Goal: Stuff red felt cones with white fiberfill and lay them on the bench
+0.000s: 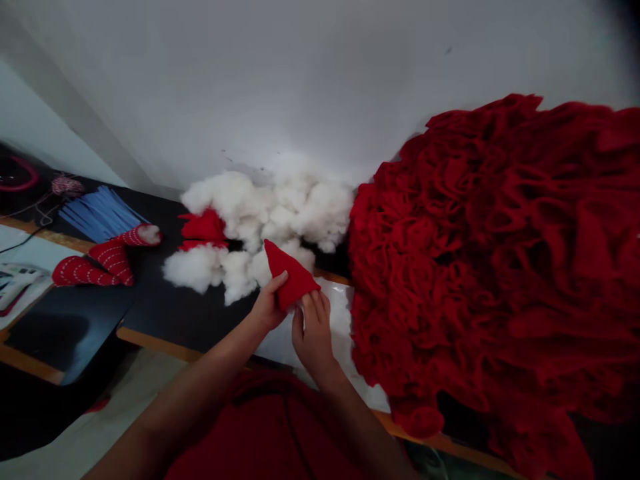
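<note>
A red felt cone [290, 275] is held between my two hands, its point tilted up and to the left. My left hand [269, 305] grips the cone's left side, with the thumb lying on the front of the felt. At the lower right edge, the fingers of my right hand [314, 328] close on the cone's wide end; whether any fingertips are inside it is hidden. White fluffy stuffing [235, 207] lies in tufts just behind and to the left of the hands. A few red felt pieces [204, 228] sit among the tufts.
A tall heap of red felt cones [480, 267] fills the right side. At left on the dark table [170, 313] lie red cones with white stitching [113, 259], blue strips [103, 213] and a ball of twine [67, 185]. A pale wall [310, 87] stands behind.
</note>
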`<action>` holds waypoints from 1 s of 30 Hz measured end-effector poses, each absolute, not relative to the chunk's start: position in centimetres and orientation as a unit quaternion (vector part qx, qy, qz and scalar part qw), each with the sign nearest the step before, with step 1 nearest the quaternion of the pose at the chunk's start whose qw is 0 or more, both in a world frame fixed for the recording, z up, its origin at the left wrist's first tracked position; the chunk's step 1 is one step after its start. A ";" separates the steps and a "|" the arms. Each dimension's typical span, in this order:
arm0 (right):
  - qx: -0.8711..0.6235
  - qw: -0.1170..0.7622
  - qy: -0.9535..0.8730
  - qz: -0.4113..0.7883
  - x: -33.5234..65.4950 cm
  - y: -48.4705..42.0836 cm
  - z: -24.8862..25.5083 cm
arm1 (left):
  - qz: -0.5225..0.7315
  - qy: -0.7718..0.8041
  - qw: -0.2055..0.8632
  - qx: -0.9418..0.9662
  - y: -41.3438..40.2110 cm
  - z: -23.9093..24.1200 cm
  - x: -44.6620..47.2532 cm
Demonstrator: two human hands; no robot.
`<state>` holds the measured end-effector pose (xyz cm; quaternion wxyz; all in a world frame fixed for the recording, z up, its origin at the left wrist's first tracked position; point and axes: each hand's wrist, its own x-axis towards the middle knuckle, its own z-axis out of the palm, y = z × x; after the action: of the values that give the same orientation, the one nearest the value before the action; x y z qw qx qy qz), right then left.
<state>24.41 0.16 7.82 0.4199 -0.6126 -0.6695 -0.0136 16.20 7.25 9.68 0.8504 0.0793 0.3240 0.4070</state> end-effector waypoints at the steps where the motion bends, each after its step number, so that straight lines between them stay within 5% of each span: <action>1: -0.599 0.414 -0.685 -0.028 24.3 0.0 7.8 | 0.407 0.320 0.851 0.084 7.3 9.6 16.1; 9: -0.565 0.371 -0.736 0.031 24.3 0.6 7.6 | 0.364 0.274 0.883 0.114 6.3 9.6 16.5; 17: -0.557 0.489 -0.671 0.004 24.8 -0.4 8.2 | 0.404 0.300 0.861 0.074 6.8 8.7 16.1; 25: -0.582 0.434 -0.686 -0.040 24.3 0.6 8.1 | 0.374 0.305 0.872 0.086 6.0 9.6 16.8; 30: -0.582 0.477 -0.658 -0.019 25.0 -0.1 9.4 | 0.388 0.322 0.861 0.073 6.4 9.6 16.5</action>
<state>25.00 -0.10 9.37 0.4773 -0.5822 -0.6579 -0.0186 16.52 6.41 9.58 0.8605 0.0725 0.3220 0.3881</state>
